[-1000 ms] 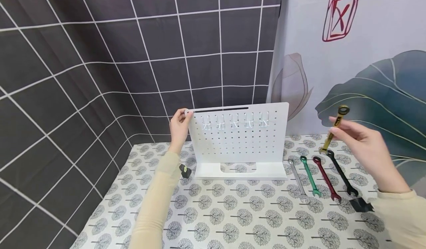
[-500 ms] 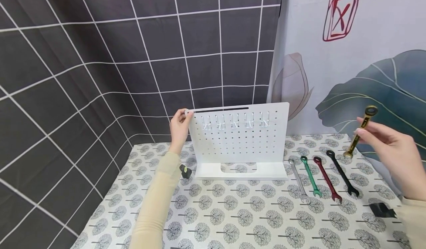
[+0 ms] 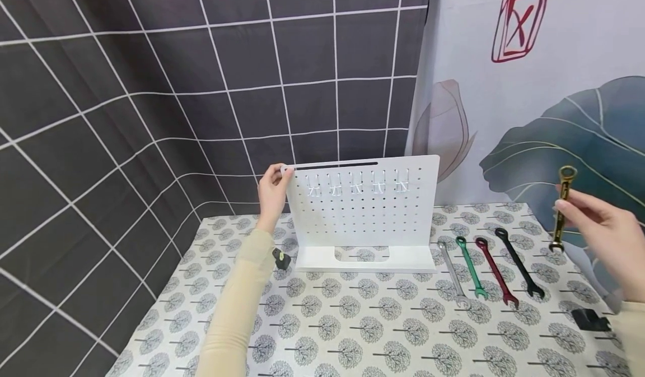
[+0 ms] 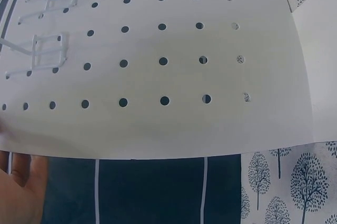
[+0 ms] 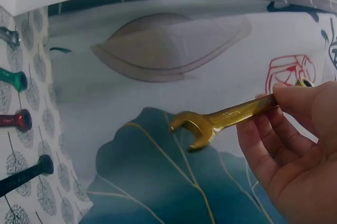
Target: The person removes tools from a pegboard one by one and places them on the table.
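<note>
A white pegboard (image 3: 363,214) with several wire hooks (image 3: 356,182) stands upright on the table. My left hand (image 3: 272,194) pinches its upper left corner. On the far right, my right hand (image 3: 607,234) holds a gold wrench (image 3: 562,209) between thumb and fingers, above the table, ring end up and open end down. The right wrist view shows the wrench's open jaw pointing away from the hand (image 5: 295,145). Left of it on the cloth lie a silver wrench (image 3: 453,273), a green wrench (image 3: 472,267), a red wrench (image 3: 496,272) and a black wrench (image 3: 519,263).
A tree-patterned cloth (image 3: 347,332) covers the table. Behind the pegboard hangs a dark gridded curtain (image 3: 307,108); a pale printed curtain (image 3: 463,46) hangs at the right. A small black object (image 3: 281,259) is beside the left forearm, and a black piece (image 3: 589,320) is by the right wrist.
My right hand has moved right with the gold wrench, away from the row of wrenches, and the wrench has turned more upright. My left hand stays on the pegboard corner.
</note>
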`<state>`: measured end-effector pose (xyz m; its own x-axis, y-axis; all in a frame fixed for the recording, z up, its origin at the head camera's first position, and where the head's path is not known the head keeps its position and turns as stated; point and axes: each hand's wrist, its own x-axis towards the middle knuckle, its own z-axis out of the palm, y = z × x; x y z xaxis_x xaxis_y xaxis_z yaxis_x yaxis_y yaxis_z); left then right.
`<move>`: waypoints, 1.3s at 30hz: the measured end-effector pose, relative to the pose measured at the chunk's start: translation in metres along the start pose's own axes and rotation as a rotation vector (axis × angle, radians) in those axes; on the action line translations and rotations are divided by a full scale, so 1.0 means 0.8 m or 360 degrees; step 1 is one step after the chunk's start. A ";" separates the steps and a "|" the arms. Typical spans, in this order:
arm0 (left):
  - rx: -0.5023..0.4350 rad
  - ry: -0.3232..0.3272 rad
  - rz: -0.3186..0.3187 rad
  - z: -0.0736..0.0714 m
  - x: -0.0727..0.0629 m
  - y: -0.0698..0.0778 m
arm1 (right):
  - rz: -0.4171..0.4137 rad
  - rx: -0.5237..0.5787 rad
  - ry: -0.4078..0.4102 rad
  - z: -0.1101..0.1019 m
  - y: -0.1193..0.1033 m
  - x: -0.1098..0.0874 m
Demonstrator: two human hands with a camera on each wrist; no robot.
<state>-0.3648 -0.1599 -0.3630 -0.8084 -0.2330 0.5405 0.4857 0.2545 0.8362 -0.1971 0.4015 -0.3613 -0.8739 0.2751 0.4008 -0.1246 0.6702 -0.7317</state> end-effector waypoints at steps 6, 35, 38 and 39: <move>-0.0007 -0.0002 0.0011 0.001 0.001 0.000 | 0.0089 -0.0005 -0.0026 -0.001 0.021 0.005; 0.0035 -0.0015 -0.0006 0.000 -0.012 0.031 | 0.0296 -0.0289 -0.0242 0.027 0.108 0.011; 0.0046 -0.0023 -0.0010 -0.002 -0.019 0.046 | 0.0278 -0.0340 -0.0251 0.029 0.115 0.009; 0.0044 -0.0024 -0.0011 -0.002 -0.020 0.048 | 0.0273 -0.0343 -0.0261 0.030 0.117 0.008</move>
<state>-0.3328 -0.1480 -0.3395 -0.8169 -0.2207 0.5329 0.4709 0.2785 0.8371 -0.2259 0.4495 -0.4400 -0.9398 0.2936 0.1748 0.1180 0.7591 -0.6402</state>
